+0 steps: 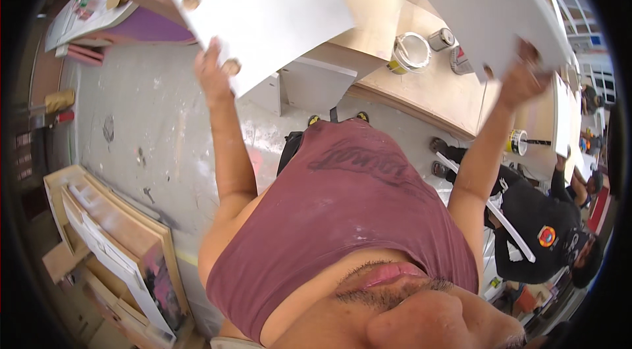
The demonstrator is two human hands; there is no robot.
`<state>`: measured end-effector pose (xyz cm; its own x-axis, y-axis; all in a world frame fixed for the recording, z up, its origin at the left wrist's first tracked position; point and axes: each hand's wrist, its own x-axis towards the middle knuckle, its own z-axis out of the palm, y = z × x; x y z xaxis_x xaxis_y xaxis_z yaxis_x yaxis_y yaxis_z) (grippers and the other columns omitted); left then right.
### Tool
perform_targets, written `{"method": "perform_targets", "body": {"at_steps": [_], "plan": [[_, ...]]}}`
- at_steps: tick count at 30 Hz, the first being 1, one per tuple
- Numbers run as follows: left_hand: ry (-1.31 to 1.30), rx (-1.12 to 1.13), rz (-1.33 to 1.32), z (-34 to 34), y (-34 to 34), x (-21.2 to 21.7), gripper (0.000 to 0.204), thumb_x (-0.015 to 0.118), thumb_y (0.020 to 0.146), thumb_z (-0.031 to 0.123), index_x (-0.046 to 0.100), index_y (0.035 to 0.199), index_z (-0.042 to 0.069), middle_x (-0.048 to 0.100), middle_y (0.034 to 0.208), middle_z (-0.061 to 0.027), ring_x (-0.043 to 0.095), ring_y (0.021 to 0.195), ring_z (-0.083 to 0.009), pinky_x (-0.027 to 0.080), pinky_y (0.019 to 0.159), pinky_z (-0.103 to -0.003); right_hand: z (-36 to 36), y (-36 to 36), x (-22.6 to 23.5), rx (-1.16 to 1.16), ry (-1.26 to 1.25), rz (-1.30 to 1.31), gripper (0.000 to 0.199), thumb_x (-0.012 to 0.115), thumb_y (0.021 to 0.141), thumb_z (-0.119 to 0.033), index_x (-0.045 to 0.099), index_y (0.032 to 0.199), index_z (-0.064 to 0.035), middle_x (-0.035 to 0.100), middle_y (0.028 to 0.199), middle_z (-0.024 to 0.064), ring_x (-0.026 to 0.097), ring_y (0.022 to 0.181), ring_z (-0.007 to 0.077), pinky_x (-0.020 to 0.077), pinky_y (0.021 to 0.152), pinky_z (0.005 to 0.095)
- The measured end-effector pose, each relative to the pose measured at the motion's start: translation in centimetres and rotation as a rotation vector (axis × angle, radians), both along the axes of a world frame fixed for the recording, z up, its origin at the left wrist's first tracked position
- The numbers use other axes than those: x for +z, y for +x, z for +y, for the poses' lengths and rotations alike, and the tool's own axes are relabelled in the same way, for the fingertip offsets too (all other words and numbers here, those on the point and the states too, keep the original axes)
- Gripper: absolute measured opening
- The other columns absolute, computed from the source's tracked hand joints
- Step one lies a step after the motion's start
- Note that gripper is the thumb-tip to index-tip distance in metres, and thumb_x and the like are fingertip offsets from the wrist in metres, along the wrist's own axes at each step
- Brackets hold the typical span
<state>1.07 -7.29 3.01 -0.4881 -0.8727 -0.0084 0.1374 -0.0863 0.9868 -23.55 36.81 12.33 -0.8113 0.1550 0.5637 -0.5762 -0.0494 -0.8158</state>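
Note:
My left hand [214, 74] grips the left edge of a white panel [276, 13], raised and tilted in front of me. Two round recesses, like hinge holes, show bare wood along that edge. On the other side, my right hand [525, 80] is closed on the lower edge of a second, greyish-white panel [477, 3]. Similar round holes sit close to those fingers. Below and between the panels, a white bucket [413, 51] smeared with paint stands on a light wooden worktop [428, 96], along with a metal tin [441, 39] and another can [461, 60].
At right, a person in black [536, 217] is beside a long white strip [510, 227]. A paint can [517, 142] stands near them. Wooden frames and boards [125, 244] lean at lower left. A purple-sided counter [148, 25] is at upper left. Pale panels [319, 82] stand under the worktop.

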Motion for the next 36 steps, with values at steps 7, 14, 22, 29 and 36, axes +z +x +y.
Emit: {"method": "perform_targets", "body": {"at_steps": [7, 14, 22, 29, 36], "plan": [[-0.064, 0.239, -0.041, 1.7, 9.4, 1.8, 0.034, 0.054, 0.096, 0.019, 0.055, 0.110, -0.012, 0.060, 0.103, -0.0156, 0.058, 0.092, -0.0205, 0.048, 0.080, -0.032, -16.1, 1.0, -4.6, 0.169, 0.981, 0.768, 0.052, 0.061, 0.072, 0.003, 0.065, 0.118, -0.0213, 0.067, 0.103, 0.0006, 0.062, 0.084, 0.0204, 0.0511, 0.073, 0.0332], [-0.145, 0.274, -0.060, 2.8, 15.5, 3.9, 0.035, 0.052, 0.097, 0.020, 0.053, 0.112, -0.012, 0.058, 0.108, -0.0173, 0.057, 0.098, -0.0217, 0.046, 0.087, -0.034, -19.3, 6.5, -12.4, 0.221, 1.289, 0.700, 0.049, 0.064, 0.080, -0.017, 0.058, 0.128, -0.0281, 0.060, 0.120, 0.0000, 0.056, 0.101, 0.0198, 0.0469, 0.082, 0.0334], [-0.205, 0.302, -0.025, 4.3, 15.6, 6.4, 0.034, 0.052, 0.096, 0.018, 0.053, 0.110, -0.012, 0.058, 0.107, -0.0164, 0.056, 0.097, -0.0205, 0.046, 0.086, -0.032, -20.8, 10.4, -11.0, 0.457, 1.194, 0.577, 0.037, 0.066, 0.085, -0.028, 0.063, 0.120, -0.0206, 0.061, 0.119, 0.0015, 0.054, 0.102, 0.0211, 0.0438, 0.086, 0.0350], [-0.480, 0.347, 0.037, 6.0, 12.6, 9.0, 0.036, 0.056, 0.095, 0.017, 0.052, 0.111, -0.015, 0.061, 0.101, -0.0172, 0.059, 0.084, -0.0189, 0.051, 0.075, -0.031, -17.0, 14.5, -8.6, 0.441, 0.931, 0.167, 0.025, 0.064, 0.087, -0.018, 0.068, 0.112, -0.0134, 0.065, 0.111, 0.0062, 0.059, 0.096, 0.0245, 0.0478, 0.083, 0.0361], [-0.858, 0.153, 0.094, 2.1, 3.8, 12.9, 0.032, 0.070, 0.087, 0.014, 0.058, 0.105, -0.010, 0.066, 0.088, -0.0124, 0.061, 0.068, -0.0158, 0.049, 0.048, -0.026, -13.2, 15.9, -7.4, 0.503, 0.784, -0.246, 0.024, 0.059, 0.090, -0.009, 0.067, 0.114, -0.0077, 0.068, 0.103, 0.0125, 0.065, 0.089, 0.0262, 0.0504, 0.077, 0.0309]]}}
